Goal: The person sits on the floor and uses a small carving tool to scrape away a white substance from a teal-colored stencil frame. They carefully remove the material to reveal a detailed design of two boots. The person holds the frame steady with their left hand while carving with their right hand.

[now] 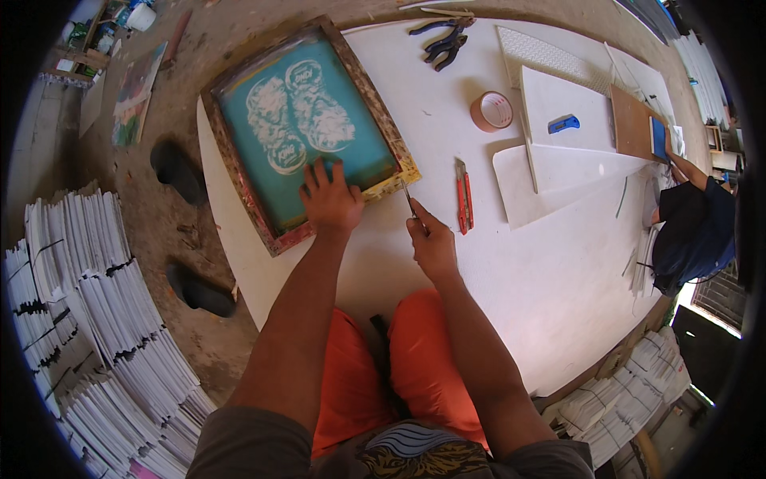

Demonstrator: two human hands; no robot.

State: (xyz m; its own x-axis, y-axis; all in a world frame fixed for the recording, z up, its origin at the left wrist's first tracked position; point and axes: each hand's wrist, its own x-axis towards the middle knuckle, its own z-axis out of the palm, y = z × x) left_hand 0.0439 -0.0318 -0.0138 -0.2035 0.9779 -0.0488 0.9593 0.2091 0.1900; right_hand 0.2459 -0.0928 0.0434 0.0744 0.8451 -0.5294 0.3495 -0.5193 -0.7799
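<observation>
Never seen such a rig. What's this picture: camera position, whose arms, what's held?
No robot: these are a person's bare hands. One head-worn fisheye camera looks down, so straight edges bend toward the rim. The left hand lies over the near edge of a wooden frame with teal mesh. The right hand holds a slim tool, its metal end by the frame's corner; contact is unclear. Also on the white table: pliers, tape roll, red-handled tool. Another person's arm shows far right.
</observation>
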